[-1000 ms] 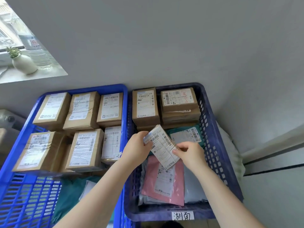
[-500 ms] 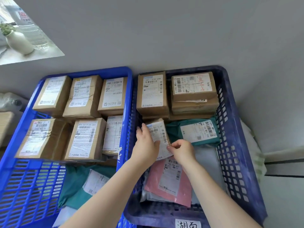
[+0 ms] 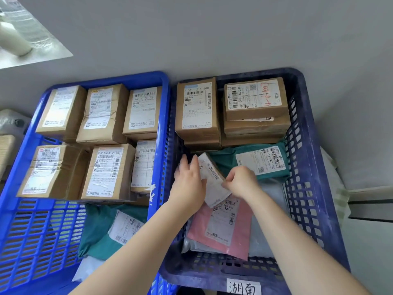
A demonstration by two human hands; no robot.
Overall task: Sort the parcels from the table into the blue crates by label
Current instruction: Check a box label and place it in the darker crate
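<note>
We see two slotted plastic crates side by side: the bright blue crate (image 3: pixel 32 241) of taped cardboard boxes, and the dark blue crate (image 3: pixel 308 188). Inside the latter, near its left wall, our left hand (image 3: pixel 188 184) lies flat-fingered against a small labelled parcel (image 3: pixel 212 177); our right hand (image 3: pixel 241 182) pinches its edge.

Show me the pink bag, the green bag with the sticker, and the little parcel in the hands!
pink bag (image 3: pixel 240 235): head view, bare pink corner.
green bag (image 3: pixel 223 160): head view, green plastic.
little parcel (image 3: pixel 212 173): head view, barcode label.
</note>
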